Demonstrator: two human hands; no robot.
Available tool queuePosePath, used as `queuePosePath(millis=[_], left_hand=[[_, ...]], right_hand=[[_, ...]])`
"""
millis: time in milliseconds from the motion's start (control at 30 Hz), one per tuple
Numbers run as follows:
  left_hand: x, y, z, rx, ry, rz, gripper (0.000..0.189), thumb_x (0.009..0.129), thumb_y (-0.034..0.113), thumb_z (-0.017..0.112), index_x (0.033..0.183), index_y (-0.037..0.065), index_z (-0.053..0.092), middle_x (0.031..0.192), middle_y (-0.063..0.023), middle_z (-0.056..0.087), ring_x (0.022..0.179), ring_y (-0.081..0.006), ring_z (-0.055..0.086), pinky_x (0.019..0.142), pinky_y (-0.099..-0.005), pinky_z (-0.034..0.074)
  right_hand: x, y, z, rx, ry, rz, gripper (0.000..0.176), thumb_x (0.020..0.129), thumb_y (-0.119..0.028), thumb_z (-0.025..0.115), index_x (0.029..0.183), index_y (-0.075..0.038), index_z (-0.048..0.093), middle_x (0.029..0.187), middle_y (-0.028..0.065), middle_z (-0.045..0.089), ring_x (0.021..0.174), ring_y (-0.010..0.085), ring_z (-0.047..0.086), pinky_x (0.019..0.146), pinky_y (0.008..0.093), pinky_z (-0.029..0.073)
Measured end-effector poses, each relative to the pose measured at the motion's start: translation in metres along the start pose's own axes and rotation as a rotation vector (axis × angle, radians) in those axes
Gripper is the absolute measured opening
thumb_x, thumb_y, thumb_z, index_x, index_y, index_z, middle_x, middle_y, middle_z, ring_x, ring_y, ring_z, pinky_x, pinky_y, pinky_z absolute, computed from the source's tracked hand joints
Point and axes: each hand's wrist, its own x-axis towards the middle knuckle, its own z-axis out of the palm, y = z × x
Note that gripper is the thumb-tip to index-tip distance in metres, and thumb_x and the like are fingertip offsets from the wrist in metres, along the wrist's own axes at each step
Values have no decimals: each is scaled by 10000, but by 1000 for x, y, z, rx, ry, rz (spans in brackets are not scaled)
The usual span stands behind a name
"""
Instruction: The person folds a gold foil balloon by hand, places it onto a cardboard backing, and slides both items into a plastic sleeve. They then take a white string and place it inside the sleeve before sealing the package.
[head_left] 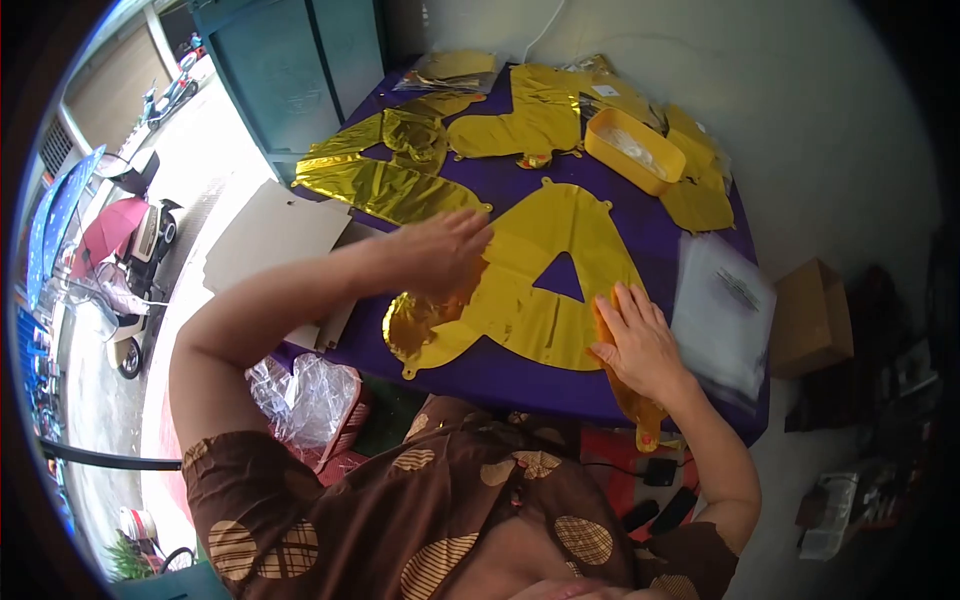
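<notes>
A flat gold foil balloon (520, 290) shaped like a letter A lies on the purple cloth (640, 225). My left hand (445, 252) is over its left part, fingers stretched out and somewhat blurred; whether it touches the foil I cannot tell. Below that hand the foil's left leg is crumpled and shiny. My right hand (637, 335) lies flat on the balloon's right leg, fingers spread, and the leg's end hangs over the table's front edge. Another gold foil balloon (375, 185) lies behind my left hand, and a further one (520, 120) lies at the back.
A yellow box (635, 150) with white contents stands at the back right, beside more gold foil (700, 195). Clear plastic bags (722, 310) lie at the right edge, near a cardboard box (812, 315). White-grey card sheets (275, 245) are at the left.
</notes>
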Motion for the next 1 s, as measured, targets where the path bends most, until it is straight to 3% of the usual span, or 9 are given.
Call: queuePosePath(millis=[67, 167, 267, 467, 667, 767, 867, 933, 1000], left_hand=[[17, -19, -9, 194, -14, -116, 814, 933, 457, 582, 1519, -32, 301, 1545, -294, 314, 1429, -446, 325, 1166, -504, 301], [34, -36, -33, 154, -277, -236, 833, 963, 516, 544, 1555, 14, 243, 1579, -278, 267, 1461, -450, 278, 1207, -490, 262], [41, -65, -15, 2, -325, -277, 868, 934, 603, 506, 1571, 71, 256, 1593, -249, 265, 1464, -435, 272, 1159, -513, 329], [21, -100, 4, -6, -267, -168, 859, 934, 580, 509, 1593, 115, 212, 1623, -227, 211, 1485, -401, 256, 1182, -516, 311], [-7, -103, -14, 25, -406, -269, 862, 922, 589, 527, 1591, 134, 230, 1618, -217, 225, 1467, -390, 302, 1142, -513, 381], [-10, -95, -40, -98, -447, -304, 779, 927, 576, 533, 1529, 106, 381, 1537, -234, 370, 1390, -377, 427, 1099, -515, 431], [-4, -142, -41, -662, -109, -409, 604, 946, 496, 564, 1357, 53, 576, 1309, -244, 590, 1135, -372, 639, 971, -483, 538], [2, -197, -33, -579, 55, -541, 439, 964, 349, 564, 1195, -17, 644, 1057, -270, 685, 876, -381, 717, 780, -473, 610], [22, -245, -20, -755, 188, -1124, 359, 947, 244, 553, 1107, -61, 654, 942, -280, 698, 741, -385, 719, 633, -476, 615]], right_hand=[[2, 0, -4, -2, -14, -5, 677, 946, -477, 589, 1452, -52, 443, 1505, 264, 368, 1407, 442, 325, 1133, 524, 303], [2, 3, -2, -2, -11, -12, 674, 945, -475, 592, 1449, -51, 446, 1504, 266, 369, 1405, 443, 329, 1130, 528, 307], [1, 3, -5, 1, -8, -21, 671, 942, -466, 603, 1444, -48, 451, 1500, 267, 373, 1399, 446, 337, 1122, 534, 316], [4, 5, -8, 21, -18, -27, 670, 925, -441, 637, 1436, -45, 462, 1494, 273, 381, 1396, 452, 345, 1121, 544, 321], [5, 6, -7, 2, 13, -44, 693, 901, -438, 665, 1434, -41, 468, 1478, 280, 402, 1383, 456, 366, 1114, 547, 334], [5, 6, -8, 3, 6, -42, 703, 892, -433, 677, 1436, -40, 468, 1483, 280, 399, 1385, 457, 365, 1117, 549, 330], [6, 7, -9, 7, -14, -36, 703, 889, -431, 681, 1433, -38, 472, 1486, 279, 397, 1385, 460, 364, 1118, 551, 328], [7, 7, -10, 17, -22, -33, 704, 884, -435, 682, 1428, -36, 480, 1488, 279, 395, 1386, 461, 362, 1118, 555, 326], [7, 8, -10, 26, -21, -31, 702, 881, -438, 683, 1421, -35, 489, 1488, 280, 396, 1386, 463, 362, 1116, 559, 326]])
